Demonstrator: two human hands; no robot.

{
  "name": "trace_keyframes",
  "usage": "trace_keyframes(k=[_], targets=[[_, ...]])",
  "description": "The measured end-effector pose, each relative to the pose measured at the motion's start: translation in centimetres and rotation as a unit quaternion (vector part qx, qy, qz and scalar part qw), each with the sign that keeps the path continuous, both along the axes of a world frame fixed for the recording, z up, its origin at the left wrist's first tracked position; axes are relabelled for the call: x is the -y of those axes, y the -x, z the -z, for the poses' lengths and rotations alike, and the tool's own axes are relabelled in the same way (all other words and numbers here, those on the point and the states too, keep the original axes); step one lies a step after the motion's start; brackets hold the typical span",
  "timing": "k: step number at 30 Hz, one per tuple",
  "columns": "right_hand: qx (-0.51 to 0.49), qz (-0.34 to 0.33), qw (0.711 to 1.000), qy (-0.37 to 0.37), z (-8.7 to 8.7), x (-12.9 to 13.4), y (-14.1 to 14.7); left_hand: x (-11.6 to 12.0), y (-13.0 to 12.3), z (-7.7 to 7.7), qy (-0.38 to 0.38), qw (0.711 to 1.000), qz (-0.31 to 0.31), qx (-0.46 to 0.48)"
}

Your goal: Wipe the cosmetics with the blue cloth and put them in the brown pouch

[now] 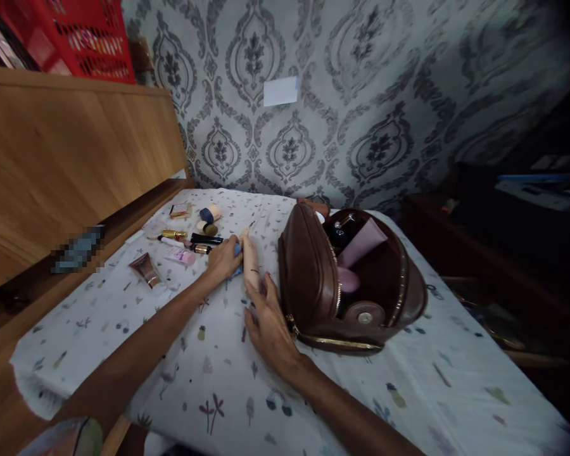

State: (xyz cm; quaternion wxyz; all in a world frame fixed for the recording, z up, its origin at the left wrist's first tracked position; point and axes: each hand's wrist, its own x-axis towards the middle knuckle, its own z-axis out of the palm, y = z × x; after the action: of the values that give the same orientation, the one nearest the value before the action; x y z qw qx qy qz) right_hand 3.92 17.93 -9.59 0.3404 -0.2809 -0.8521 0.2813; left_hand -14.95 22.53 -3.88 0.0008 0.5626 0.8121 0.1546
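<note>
A long cream-coloured soft case (251, 258) lies on the patterned cloth between my two hands. My left hand (223, 258) has its fingers curled over a small blue object (238, 249) beside the case; most of that object is hidden. At the near end of the case, my right hand (272, 323) touches it with the fingertips, fingers spread apart. Just right of that hand stands a brown cosmetic bag (308, 272), unzipped with its lid folded over. Inside it I see a pink tube (363, 242), a rounded pink item (348, 280) and a dark compact or bottle (338, 235).
Left of my left hand lie several cosmetics, including a brown tube (145, 270), a pink-capped tube (183, 256), a black tube (206, 239) and a navy-and-beige bottle (210, 213). A wooden panel (76, 158) borders the left side; a red basket (88, 41) sits on top.
</note>
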Motion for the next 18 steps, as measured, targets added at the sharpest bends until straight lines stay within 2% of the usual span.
trace_keyframes(k=[4, 9, 12, 15, 16, 18], targets=[[-0.013, -0.012, 1.0, -0.019, -0.6, 0.1, 0.0, 1.8, -0.5, -1.0, -0.005, 1.0, 0.025, -0.008], [0.009, 0.003, 1.0, -0.028, -1.1, 0.2, 0.1, 6.3, -1.7, -2.0, 0.016, 0.997, 0.07, -0.025], [0.024, -0.003, 0.999, -0.026, -1.1, 0.1, 0.1, 8.8, -2.1, -2.4, 0.01, 0.99, 0.138, 0.03], [0.024, -0.013, 0.999, -0.017, -1.1, 0.0, 0.0, 9.7, -1.7, -2.3, -0.004, 0.968, 0.207, 0.143], [0.02, -0.012, 1.0, -0.013, -1.1, 0.0, 0.0, 9.7, -1.5, -2.1, -0.018, 0.966, 0.207, 0.156], [0.014, -0.006, 1.0, -0.009, -1.0, 0.1, -0.1, 9.3, -1.0, -1.4, -0.072, 0.971, 0.19, 0.124]])
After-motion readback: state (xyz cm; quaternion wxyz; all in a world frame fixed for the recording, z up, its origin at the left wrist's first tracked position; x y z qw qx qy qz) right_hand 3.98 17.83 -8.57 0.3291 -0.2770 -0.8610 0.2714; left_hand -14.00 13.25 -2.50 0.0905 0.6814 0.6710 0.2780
